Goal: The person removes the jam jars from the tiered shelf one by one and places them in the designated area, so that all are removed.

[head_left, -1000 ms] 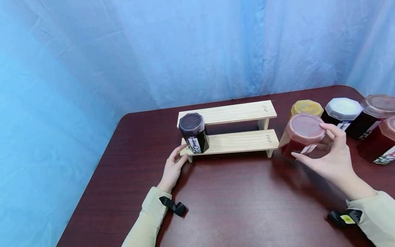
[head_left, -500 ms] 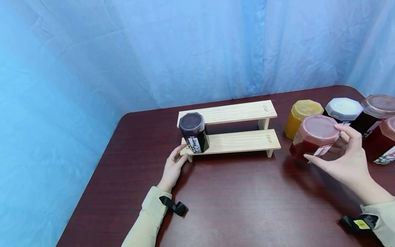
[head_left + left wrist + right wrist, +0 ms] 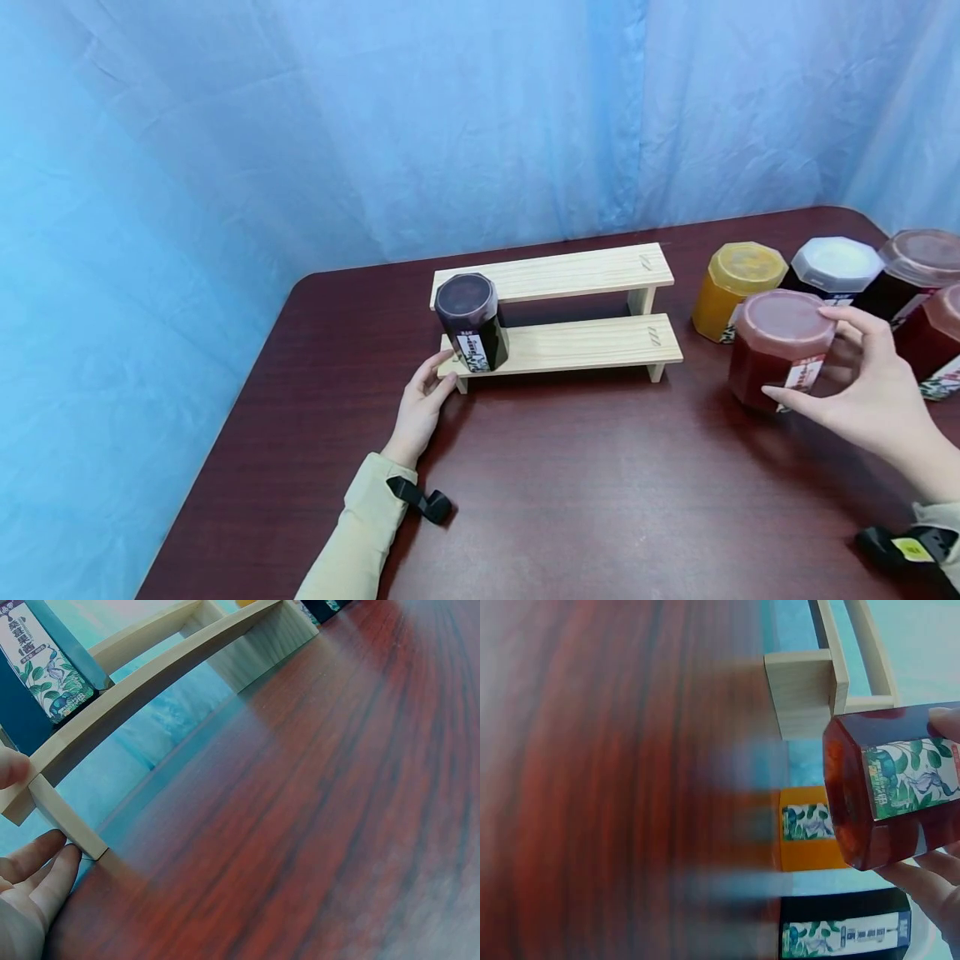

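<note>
My right hand (image 3: 870, 392) grips a red jar (image 3: 772, 367) with a pale lid, thumb at the front and fingers around the far side. In the right wrist view the jar's base (image 3: 851, 795) hangs a little above the tabletop. On the left, my left hand (image 3: 416, 412) holds the end of a two-tier wooden rack (image 3: 577, 346). Its thumb (image 3: 11, 766) lies at the lower board's edge, with fingertips beside the short leg (image 3: 71, 817). A dark purple jar (image 3: 472, 325) with a white label stands upright at the lower tier's left end.
Right of the rack stands a yellow jar (image 3: 716, 304). Beside it are a dark jar with a white lid (image 3: 836, 265), another dark jar (image 3: 926, 250) and a second red jar (image 3: 933, 342). A blue curtain (image 3: 450, 125) hangs behind the dark red table (image 3: 585, 492).
My right hand has carried the red jar rightward, away from the rack's right end, and lowered it, uncovering the yellow jar. The left hand, rack and purple jar have stayed put.
</note>
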Available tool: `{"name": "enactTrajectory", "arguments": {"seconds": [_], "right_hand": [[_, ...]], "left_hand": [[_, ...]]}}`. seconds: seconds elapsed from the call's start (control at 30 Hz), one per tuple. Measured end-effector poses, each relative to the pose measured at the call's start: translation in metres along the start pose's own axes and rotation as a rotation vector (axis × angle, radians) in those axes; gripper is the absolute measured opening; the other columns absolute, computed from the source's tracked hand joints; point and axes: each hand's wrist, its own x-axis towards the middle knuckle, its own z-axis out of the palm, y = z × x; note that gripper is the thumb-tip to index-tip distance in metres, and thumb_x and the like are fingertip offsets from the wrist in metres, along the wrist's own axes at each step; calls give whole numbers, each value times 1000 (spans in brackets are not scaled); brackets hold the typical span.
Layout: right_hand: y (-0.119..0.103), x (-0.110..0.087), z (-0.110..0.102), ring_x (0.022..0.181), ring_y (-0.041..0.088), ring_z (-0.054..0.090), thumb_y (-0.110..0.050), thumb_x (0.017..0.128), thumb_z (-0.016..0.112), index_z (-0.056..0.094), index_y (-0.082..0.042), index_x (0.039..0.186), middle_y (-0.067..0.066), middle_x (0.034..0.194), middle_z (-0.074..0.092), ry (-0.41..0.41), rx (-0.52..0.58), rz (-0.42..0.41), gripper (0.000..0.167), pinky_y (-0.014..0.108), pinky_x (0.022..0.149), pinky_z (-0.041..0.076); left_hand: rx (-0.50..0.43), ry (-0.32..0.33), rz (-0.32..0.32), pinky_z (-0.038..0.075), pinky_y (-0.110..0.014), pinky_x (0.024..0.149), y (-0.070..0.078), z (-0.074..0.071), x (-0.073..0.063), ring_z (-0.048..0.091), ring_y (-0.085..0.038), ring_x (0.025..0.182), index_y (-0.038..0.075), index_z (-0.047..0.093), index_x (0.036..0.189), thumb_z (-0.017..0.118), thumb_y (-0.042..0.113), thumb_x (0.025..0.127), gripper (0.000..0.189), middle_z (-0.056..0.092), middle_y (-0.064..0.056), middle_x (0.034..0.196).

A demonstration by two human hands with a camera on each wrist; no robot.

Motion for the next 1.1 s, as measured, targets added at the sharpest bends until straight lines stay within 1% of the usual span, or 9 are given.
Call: {"name": "enactTrajectory", "arguments": {"seconds": [0.23,0.3,0.37,0.43,0.67,0.87,0.9,1.03,1.1], "right_hand": [[-19,-3,-11,84,-27,40,0,58,88,24,-21,146,24,128,50,-60,-29,89,111,-4,62,36],[-15,-4,-12,82,-29,38,-4,59,89,23,-25,146,13,127,52,-51,-79,108,111,-4,61,35],[-14,-3,-15,80,-29,36,-4,62,87,22,-24,147,24,128,49,-67,-70,138,108,-3,59,35],[-3,-3,-14,78,-29,37,-6,62,88,22,-28,146,11,125,52,-52,-100,148,110,-3,58,35],[20,-2,-17,82,-26,37,-5,63,87,19,-31,147,15,129,47,-66,-87,191,111,-2,58,36],[-17,0,-22,79,-27,34,7,63,83,19,-24,147,21,117,42,-49,-52,186,110,-3,57,33],[-22,1,-22,79,-27,33,9,61,82,20,-22,147,14,114,43,-44,-53,182,110,-3,57,33],[7,0,-21,83,-25,34,9,56,85,19,-24,147,11,117,42,-23,-56,156,117,-4,59,34],[23,-1,-20,87,-24,35,9,54,86,20,-29,147,-5,118,41,-5,-60,141,120,-4,61,33]], "left_hand": [[-1,-2,0,42,-15,78,-1,0,0,53,-4,84,3,51,133,57,3,92,41,57,-11,124],[-4,-2,-1,41,-15,78,-1,0,0,53,-3,85,3,51,133,57,3,92,42,56,-12,125],[-6,-2,-1,41,-14,79,-1,0,1,53,-2,86,3,51,134,57,4,93,42,56,-13,126],[-7,-5,0,41,-14,81,-2,0,1,52,-1,89,3,51,134,57,4,93,42,55,-11,128],[-6,-4,2,41,-15,80,-2,0,0,52,-1,88,4,52,133,58,5,93,41,57,2,124],[-15,-5,-2,41,-15,81,-1,0,0,52,-2,89,5,52,133,58,4,92,41,58,3,121],[-16,-4,-4,41,-15,81,-1,0,0,53,-2,89,5,52,133,57,4,93,41,58,2,121],[-19,-6,-3,42,-15,81,-1,0,0,54,-2,90,5,52,133,57,3,92,41,57,-3,124],[-19,-6,1,42,-15,81,-1,0,0,54,-2,90,5,52,133,57,3,92,41,57,-5,125]]}}
